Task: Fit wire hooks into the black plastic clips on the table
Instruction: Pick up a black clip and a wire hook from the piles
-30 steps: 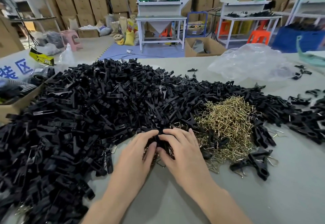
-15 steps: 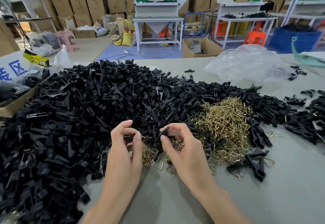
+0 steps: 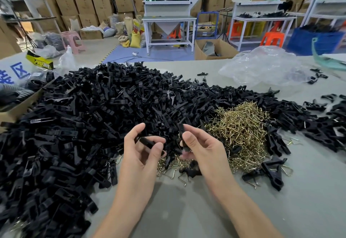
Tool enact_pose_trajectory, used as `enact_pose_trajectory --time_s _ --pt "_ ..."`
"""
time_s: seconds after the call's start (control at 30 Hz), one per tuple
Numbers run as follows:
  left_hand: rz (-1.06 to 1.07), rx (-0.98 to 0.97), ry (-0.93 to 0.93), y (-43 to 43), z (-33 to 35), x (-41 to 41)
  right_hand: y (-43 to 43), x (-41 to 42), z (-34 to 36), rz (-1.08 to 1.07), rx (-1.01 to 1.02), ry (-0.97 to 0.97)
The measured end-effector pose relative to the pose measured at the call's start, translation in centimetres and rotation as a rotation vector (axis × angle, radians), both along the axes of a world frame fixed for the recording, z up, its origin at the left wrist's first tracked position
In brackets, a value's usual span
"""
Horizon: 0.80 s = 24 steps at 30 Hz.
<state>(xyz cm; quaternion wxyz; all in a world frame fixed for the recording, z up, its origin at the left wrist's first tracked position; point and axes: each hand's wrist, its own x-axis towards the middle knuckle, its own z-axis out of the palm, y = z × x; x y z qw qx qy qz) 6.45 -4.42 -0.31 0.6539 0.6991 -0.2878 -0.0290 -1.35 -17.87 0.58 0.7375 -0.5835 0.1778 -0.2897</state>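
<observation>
A big heap of black plastic clips (image 3: 89, 121) covers the left and middle of the grey table (image 3: 280, 209). A pile of brass wire hooks (image 3: 241, 125) lies to the right of centre. My left hand (image 3: 138, 155) pinches one black clip piece (image 3: 148, 142) between thumb and fingers, lifted above the table. My right hand (image 3: 202, 148) pinches another black clip piece (image 3: 182, 135), held upright a little to the right of the first. The two pieces are apart. I cannot tell whether a wire hook is in either hand.
Clips with hooks fitted (image 3: 269, 172) lie at the right of the hook pile. A crumpled clear plastic bag (image 3: 262, 67) sits at the back right. A cardboard box (image 3: 20, 106) stands at the left edge. Loose hooks (image 3: 177, 174) lie under my hands.
Both hands have risen from the pile's edge, where they lay flat on the clips. Each now holds a black clip piece, and the hands have moved slightly apart.
</observation>
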Motion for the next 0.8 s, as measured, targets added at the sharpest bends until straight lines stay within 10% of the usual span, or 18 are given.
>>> enact_pose_trajectory --time_s 0.17,0.8 --pt "-0.12 -0.045 0.139 0.09 0.12 0.41 -0.66 0.36 -0.18 0.125 0.259 -0.084" --pt "-0.208 -0.25 0.485 -0.25 -0.01 0.62 -0.24 0.48 -0.72 0.27 0.252 -0.016"
